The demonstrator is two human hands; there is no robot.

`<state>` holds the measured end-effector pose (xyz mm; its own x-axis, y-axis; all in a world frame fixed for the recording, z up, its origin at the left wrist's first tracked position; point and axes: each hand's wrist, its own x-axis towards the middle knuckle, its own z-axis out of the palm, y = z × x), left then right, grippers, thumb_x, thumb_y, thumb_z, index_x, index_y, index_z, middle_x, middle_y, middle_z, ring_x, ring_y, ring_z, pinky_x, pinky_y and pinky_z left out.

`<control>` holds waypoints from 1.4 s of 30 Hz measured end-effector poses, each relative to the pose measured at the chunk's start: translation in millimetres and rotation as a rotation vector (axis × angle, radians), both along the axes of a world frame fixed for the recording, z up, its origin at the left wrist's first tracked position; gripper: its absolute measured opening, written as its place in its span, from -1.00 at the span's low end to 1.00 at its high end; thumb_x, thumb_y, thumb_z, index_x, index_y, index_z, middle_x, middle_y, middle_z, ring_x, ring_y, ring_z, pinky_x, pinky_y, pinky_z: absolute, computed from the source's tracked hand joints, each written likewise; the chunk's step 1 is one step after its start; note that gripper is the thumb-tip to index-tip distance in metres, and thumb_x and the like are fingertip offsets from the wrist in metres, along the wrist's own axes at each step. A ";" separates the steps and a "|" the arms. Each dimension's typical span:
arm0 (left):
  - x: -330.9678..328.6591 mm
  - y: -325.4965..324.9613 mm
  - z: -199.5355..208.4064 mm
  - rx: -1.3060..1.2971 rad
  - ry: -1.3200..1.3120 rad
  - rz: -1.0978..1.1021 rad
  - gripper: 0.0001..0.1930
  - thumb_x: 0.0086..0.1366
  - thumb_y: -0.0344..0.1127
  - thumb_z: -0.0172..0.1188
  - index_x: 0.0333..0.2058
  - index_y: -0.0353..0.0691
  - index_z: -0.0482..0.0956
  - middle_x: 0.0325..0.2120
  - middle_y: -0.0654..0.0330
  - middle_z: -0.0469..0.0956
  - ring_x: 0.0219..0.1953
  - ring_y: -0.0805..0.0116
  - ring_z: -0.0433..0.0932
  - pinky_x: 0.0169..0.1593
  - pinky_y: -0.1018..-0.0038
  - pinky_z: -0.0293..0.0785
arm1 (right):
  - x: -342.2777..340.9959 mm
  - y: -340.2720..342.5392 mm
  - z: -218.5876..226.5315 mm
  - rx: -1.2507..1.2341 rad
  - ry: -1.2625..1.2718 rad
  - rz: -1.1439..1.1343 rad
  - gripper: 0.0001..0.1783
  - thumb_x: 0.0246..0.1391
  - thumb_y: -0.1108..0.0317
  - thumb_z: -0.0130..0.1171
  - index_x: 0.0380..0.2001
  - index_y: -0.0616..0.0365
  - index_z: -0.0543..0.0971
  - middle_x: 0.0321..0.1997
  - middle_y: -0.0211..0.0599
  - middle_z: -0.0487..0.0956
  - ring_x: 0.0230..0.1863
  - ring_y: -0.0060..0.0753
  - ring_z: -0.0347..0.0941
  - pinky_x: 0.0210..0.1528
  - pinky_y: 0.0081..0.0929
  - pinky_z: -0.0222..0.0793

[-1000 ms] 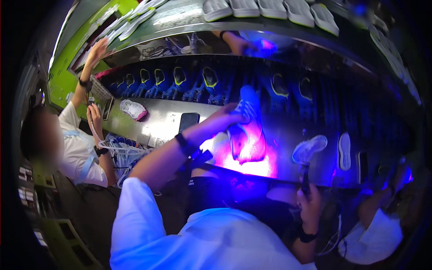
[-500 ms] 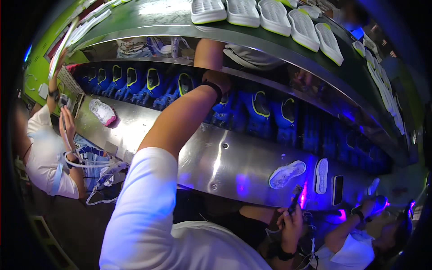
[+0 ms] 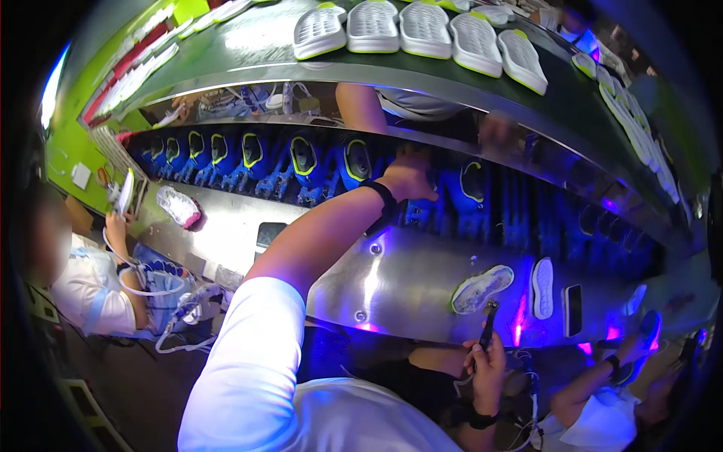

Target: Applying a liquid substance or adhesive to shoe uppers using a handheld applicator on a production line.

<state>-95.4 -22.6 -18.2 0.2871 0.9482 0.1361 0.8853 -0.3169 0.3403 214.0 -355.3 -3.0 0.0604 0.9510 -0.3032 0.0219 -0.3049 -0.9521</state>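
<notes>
My left hand [image 3: 410, 178] reaches across to a row of blue shoe uppers with yellow-edged collars. Its fingers curl over one blue shoe upper [image 3: 416, 214] in that row, mostly covered by the hand. To its left stand another blue upper [image 3: 357, 161] and several more; to its right is one more upper [image 3: 472, 185]. Low on the right, my right hand [image 3: 489, 367] grips a slim dark handheld tool [image 3: 488, 322] pointing up. Just beyond the tool's tip lies a white shoe sole [image 3: 483, 289] with a greenish edge.
On the metal ledge [image 3: 343, 282] lie a narrow white sole [image 3: 542, 288], a dark phone [image 3: 573, 310] and a pink-edged sole [image 3: 179, 206]. White soles [image 3: 373, 26] line the green upper belt [image 3: 263, 38]. Co-workers sit at left [image 3: 94, 286] and right [image 3: 602, 410].
My left hand has moved right along the row and its fingers now show over an upper. The uppers and upper-belt soles appear shifted left. My right hand still holds the tool, its tip nearer the sole.
</notes>
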 end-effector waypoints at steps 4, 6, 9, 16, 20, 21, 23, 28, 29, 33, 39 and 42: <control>27.1 -12.5 1.7 0.088 0.014 0.130 0.22 -0.24 0.04 0.57 0.36 -0.42 0.16 0.28 -0.29 0.28 0.41 -0.34 0.08 0.47 0.01 0.05 | 26.1 -1.2 -18.5 -0.008 0.049 0.019 -0.50 0.33 0.47 0.05 0.32 0.10 0.34 -0.22 -0.32 0.62 -0.54 -0.72 0.38 -0.56 -0.73 0.23; 56.2 -13.4 15.3 0.246 0.093 0.105 0.02 -0.18 0.05 0.54 0.24 -0.35 0.35 0.21 -0.28 0.37 0.33 -0.27 0.24 0.37 -0.05 0.17 | 38.3 -1.8 -20.7 0.011 0.071 -0.003 -0.50 0.34 0.46 0.06 0.32 0.10 0.33 -0.22 -0.33 0.62 -0.53 -0.73 0.38 -0.54 -0.74 0.25; 106.4 5.4 26.3 0.126 -0.181 0.026 -0.25 -0.05 0.14 0.46 0.02 -0.29 0.54 -0.01 -0.21 0.55 0.04 -0.16 0.54 0.12 0.05 0.46 | 61.0 -8.4 -14.6 0.017 0.045 -0.007 -0.49 0.34 0.44 0.08 0.33 0.11 0.31 -0.22 -0.35 0.63 -0.51 -0.73 0.38 -0.55 -0.73 0.25; 146.4 61.6 -62.4 0.452 0.241 0.629 -0.34 0.23 0.09 0.20 0.11 -0.38 0.50 0.06 -0.14 0.56 0.12 0.06 0.56 0.23 0.15 0.41 | 61.2 -44.0 59.4 -0.006 0.025 -0.003 -0.59 0.34 0.41 0.06 0.23 0.16 0.38 -0.34 -0.39 0.58 -0.56 -0.71 0.33 -0.54 -0.69 0.23; 149.9 31.7 -10.7 -0.173 -0.105 0.183 -0.24 0.27 -0.08 0.20 0.39 -0.20 0.20 -0.04 -0.20 0.61 -0.20 -0.04 0.70 -0.15 0.07 0.63 | 84.7 -59.0 37.7 -0.076 0.054 -0.130 -0.69 0.35 0.44 0.06 0.12 0.19 0.44 -0.41 -0.41 0.56 -0.54 -0.66 0.35 -0.54 -0.67 0.23; 161.4 2.5 7.2 -0.196 -0.061 0.147 -0.24 0.27 -0.08 0.20 0.39 -0.20 0.20 -0.04 -0.20 0.61 -0.20 -0.04 0.70 -0.15 0.07 0.63 | 91.0 -62.7 20.5 -0.082 0.085 -0.177 -0.65 0.35 0.42 0.07 0.17 0.18 0.42 -0.38 -0.41 0.57 -0.54 -0.68 0.34 -0.54 -0.68 0.22; 146.8 -81.0 45.0 -0.267 -0.827 0.138 -0.26 0.22 -0.16 0.30 0.34 -0.21 0.27 -0.12 -0.15 0.63 -0.22 -0.09 0.68 -0.14 0.08 0.62 | 97.3 -64.0 4.2 -0.068 0.080 -0.205 -0.56 0.35 0.38 0.07 0.26 0.15 0.36 -0.31 -0.40 0.59 -0.56 -0.73 0.32 -0.54 -0.70 0.20; 60.4 -233.1 39.7 0.050 -0.475 -0.088 -0.35 0.18 -0.27 0.34 0.26 -0.17 0.38 0.09 -0.11 0.47 0.06 0.03 0.57 0.02 0.26 0.59 | 88.1 -41.2 5.8 -0.081 0.007 -0.135 -0.41 0.35 0.32 0.14 0.39 0.12 0.29 -0.22 -0.39 0.63 -0.53 -0.76 0.35 -0.53 -0.71 0.24; 46.1 -257.2 65.8 -0.297 -0.509 -0.054 -0.35 0.14 -0.21 0.36 0.23 -0.18 0.43 0.11 -0.08 0.46 0.12 0.01 0.52 0.12 0.20 0.52 | 86.2 -36.9 3.1 -0.051 0.011 -0.113 -0.42 0.35 0.34 0.15 0.38 0.11 0.31 -0.22 -0.41 0.65 -0.54 -0.77 0.34 -0.56 -0.72 0.24; 10.3 -287.0 85.7 -0.191 -0.170 -0.423 -0.22 -0.06 -0.29 0.41 0.24 -0.11 0.43 0.14 -0.08 0.45 0.21 -0.14 0.42 0.26 0.05 0.39 | 67.4 -30.6 -5.6 0.060 0.038 -0.097 -0.40 0.35 0.37 0.14 0.41 0.10 0.30 -0.23 -0.43 0.65 -0.52 -0.77 0.33 -0.52 -0.72 0.27; 65.9 -309.0 60.6 0.019 0.271 -0.302 -0.29 0.10 -0.14 0.30 0.21 -0.35 0.39 -0.02 -0.11 0.52 0.00 -0.03 0.54 0.06 0.09 0.47 | 21.5 -54.5 26.2 0.313 -0.040 -0.083 -0.44 0.35 0.42 0.11 0.38 0.17 0.33 -0.27 -0.41 0.63 -0.48 -0.77 0.31 -0.41 -0.70 0.28; 69.3 -331.4 -6.8 0.421 0.754 -0.267 -0.40 0.16 -0.20 0.22 0.16 -0.36 0.43 -0.12 -0.03 0.54 -0.12 0.10 0.56 -0.08 0.17 0.50 | 6.4 -68.4 39.4 0.392 -0.058 -0.062 -0.46 0.34 0.43 0.11 0.36 0.18 0.36 -0.26 -0.43 0.63 -0.48 -0.79 0.29 -0.42 -0.73 0.25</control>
<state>-26.2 -354.0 -24.9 0.6441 0.7515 0.1431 0.7055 -0.5113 -0.4907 220.4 -423.7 36.5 0.1279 0.9879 0.0881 0.0722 0.0793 -0.9942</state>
